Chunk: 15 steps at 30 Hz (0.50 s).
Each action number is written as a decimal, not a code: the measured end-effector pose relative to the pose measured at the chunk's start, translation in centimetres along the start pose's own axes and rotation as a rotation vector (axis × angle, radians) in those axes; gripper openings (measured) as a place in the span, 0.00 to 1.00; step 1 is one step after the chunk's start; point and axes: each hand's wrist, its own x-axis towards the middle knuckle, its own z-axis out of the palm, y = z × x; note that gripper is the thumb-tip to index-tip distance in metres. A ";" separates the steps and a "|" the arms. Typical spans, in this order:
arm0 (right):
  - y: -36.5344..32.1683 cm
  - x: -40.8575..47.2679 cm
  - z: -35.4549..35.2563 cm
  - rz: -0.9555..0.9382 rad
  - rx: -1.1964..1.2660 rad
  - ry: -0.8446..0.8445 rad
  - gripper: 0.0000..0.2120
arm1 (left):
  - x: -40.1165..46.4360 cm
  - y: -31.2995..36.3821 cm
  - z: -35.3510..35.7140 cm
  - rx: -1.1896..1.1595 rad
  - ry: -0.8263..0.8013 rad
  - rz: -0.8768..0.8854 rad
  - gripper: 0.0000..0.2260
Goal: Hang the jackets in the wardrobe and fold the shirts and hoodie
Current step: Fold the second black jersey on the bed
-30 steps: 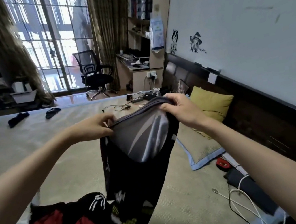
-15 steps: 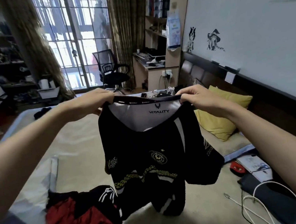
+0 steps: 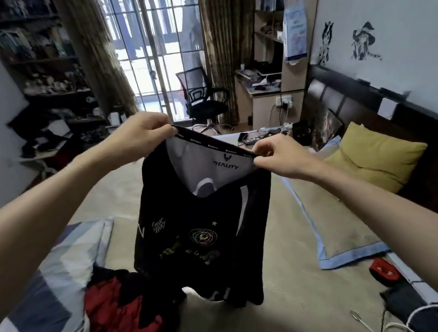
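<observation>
A black shirt (image 3: 202,233) with a grey inner collar panel and gold emblems hangs in the air above the bed (image 3: 292,282). My left hand (image 3: 138,138) pinches the left end of its collar. My right hand (image 3: 279,157) pinches the right end, lower than the left. The shirt's front faces me and its hem dangles just above the mattress. A red and black garment (image 3: 122,328) lies crumpled on the bed at the lower left, partly under the hanging shirt.
A striped blue and white quilt (image 3: 34,307) lies at the left. A flat pillow (image 3: 331,223) and a yellow pillow (image 3: 372,157) rest at the right by the dark headboard. Cables and a dark item sit at the lower right. An office chair (image 3: 202,97) stands beyond the bed.
The shirt has been lifted higher and turned so its front shows; my left hand rose above the right, stretching the collar at a slant. The view tilted up toward the window.
</observation>
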 end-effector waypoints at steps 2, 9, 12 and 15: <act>0.9 0.5 -0.3 -0.010 -0.028 0.023 0.04 | -0.1 0.9 0.4 0.267 0.046 0.000 0.09; 0.5 1.4 -0.3 0.019 0.202 -0.074 0.10 | -1.5 2.4 1.3 0.481 0.018 -0.042 0.10; -0.6 1.5 -0.7 -0.005 0.264 -0.106 0.09 | -1.8 2.7 1.5 0.500 0.005 -0.068 0.13; -1.8 1.4 -1.1 -0.085 0.240 -0.128 0.09 | -2.0 3.6 1.7 0.414 0.008 -0.191 0.13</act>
